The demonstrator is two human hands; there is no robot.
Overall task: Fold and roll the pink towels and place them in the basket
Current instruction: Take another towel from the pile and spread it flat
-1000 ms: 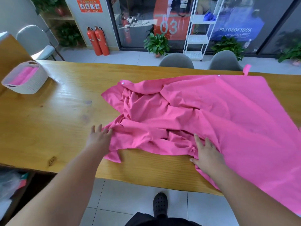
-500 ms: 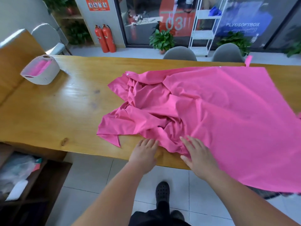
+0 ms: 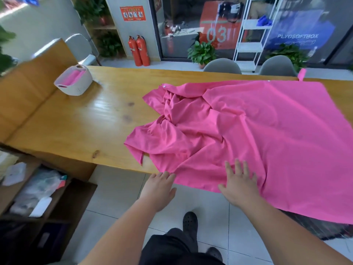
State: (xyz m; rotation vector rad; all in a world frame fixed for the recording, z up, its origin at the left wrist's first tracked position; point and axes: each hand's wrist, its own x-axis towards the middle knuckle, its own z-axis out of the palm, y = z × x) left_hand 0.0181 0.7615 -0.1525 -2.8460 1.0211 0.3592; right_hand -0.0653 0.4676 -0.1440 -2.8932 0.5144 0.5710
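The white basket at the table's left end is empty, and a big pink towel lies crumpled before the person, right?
Not empty: the head view shows the white basket holding pink cloth. The big pink towel does lie crumpled there.

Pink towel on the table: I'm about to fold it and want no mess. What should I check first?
1. The pink towel lies flat: not ok, its left part is bunched.
2. It is wholly on the table: not ok, its near edge hangs over the front.
3. The right hand is on it: ok, flat, fingers spread.
4. The left hand holds its edge: cannot tell, fingertips just reach it.
5. The basket has room: cannot tell, one pink roll lies inside.
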